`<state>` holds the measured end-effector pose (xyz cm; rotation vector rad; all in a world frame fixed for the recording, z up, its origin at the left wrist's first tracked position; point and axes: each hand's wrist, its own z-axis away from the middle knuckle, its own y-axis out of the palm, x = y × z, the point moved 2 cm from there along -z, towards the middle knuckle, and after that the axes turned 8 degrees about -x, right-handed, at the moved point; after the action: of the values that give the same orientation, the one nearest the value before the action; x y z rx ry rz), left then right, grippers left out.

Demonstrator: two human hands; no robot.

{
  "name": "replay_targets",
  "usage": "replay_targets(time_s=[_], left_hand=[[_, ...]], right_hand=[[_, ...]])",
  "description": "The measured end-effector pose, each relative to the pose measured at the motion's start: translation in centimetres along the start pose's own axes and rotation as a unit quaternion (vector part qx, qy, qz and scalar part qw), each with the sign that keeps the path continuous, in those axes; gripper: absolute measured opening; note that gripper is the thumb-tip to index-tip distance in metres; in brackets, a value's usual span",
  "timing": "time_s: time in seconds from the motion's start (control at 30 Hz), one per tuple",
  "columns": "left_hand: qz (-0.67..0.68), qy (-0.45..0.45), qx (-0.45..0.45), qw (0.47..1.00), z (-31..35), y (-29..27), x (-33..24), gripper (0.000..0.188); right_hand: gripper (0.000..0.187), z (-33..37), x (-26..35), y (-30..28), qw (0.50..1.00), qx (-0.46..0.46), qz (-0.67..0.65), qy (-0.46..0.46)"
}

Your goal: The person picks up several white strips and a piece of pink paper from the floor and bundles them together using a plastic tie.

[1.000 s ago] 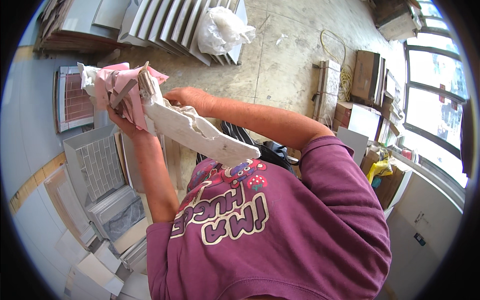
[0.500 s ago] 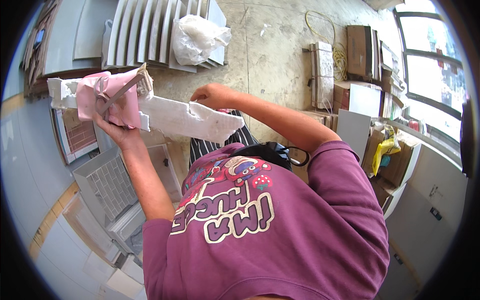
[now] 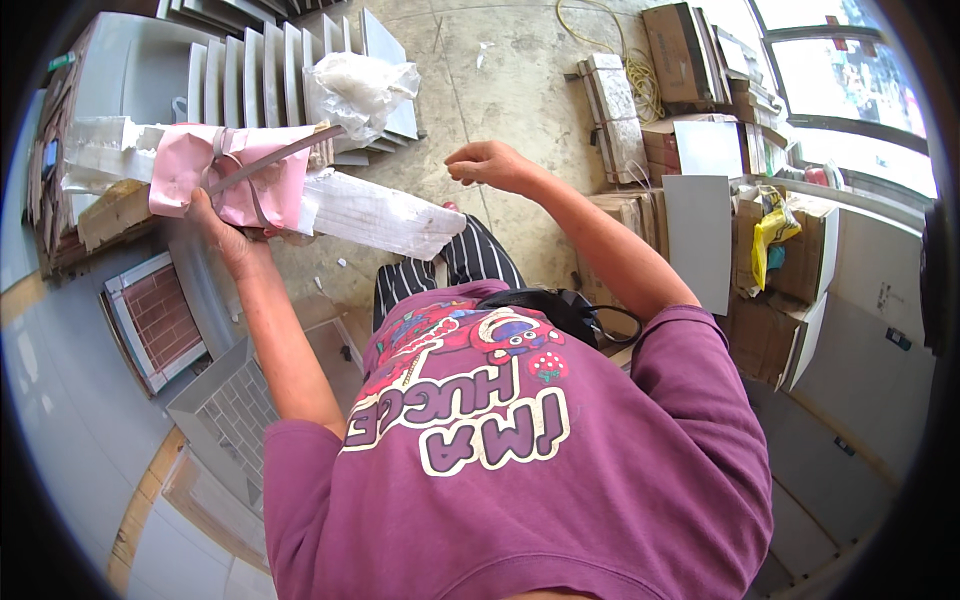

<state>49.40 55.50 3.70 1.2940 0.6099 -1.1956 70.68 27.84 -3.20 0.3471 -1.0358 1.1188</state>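
My left hand [image 3: 222, 232] is closed round the lower edge of a strapped bundle at the left. Pink sheet [image 3: 268, 180] wraps its middle, and a loose brown-grey strap [image 3: 262, 167] crosses that. White foam strips [image 3: 390, 215] stick out of the bundle, the longest slanting right toward my striped trousers. Some of my left fingers are hidden behind the bundle. Right of the foam, apart from it, my right hand [image 3: 492, 165] hangs over the concrete floor. Its fingers are loosely bent and a little apart, with nothing visible in them.
Upright grey panels [image 3: 262, 75] stand in a row beyond the bundle, a crumpled clear plastic bag [image 3: 358, 90] on them. To the right are a strapped long package [image 3: 612, 118], a coiled yellow hose [image 3: 643, 85], cardboard boxes [image 3: 675, 50] and a yellow bag [image 3: 772, 235]. Tile sample boards [image 3: 158, 318] lean at left.
My right hand has moved right, away from the foam's edge. The bundle, still in my left hand, has turned, and the long foam strip's far end has shifted left. The surroundings have shifted in view.
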Motion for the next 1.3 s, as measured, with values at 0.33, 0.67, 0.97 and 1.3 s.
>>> replay_targets(time_s=[0.33,0.67,0.97,1.3], left_hand=[[-0.017,0.016,-0.046,0.999,0.4,1.4,1.9,0.065],[-0.087,0.038,-0.159,0.983,6.4,9.8,6.5,0.067],[-0.086,0.026,-0.199,0.976,11.0,17.5,8.9,0.067],[-0.09,0.039,-0.204,0.974,6.2,19.8,11.5,0.068]], right_hand=[[0.038,3.1,-6.6,-7.5,0.992,-0.024,0.009,0.125],[0.041,2.2,-13.7,-22.7,0.988,-0.031,0.011,0.149],[0.036,3.7,-19.6,-34.9,0.978,-0.089,0.007,0.189],[0.038,-2.4,-18.3,-38.1,0.98,-0.047,0.022,0.19]])
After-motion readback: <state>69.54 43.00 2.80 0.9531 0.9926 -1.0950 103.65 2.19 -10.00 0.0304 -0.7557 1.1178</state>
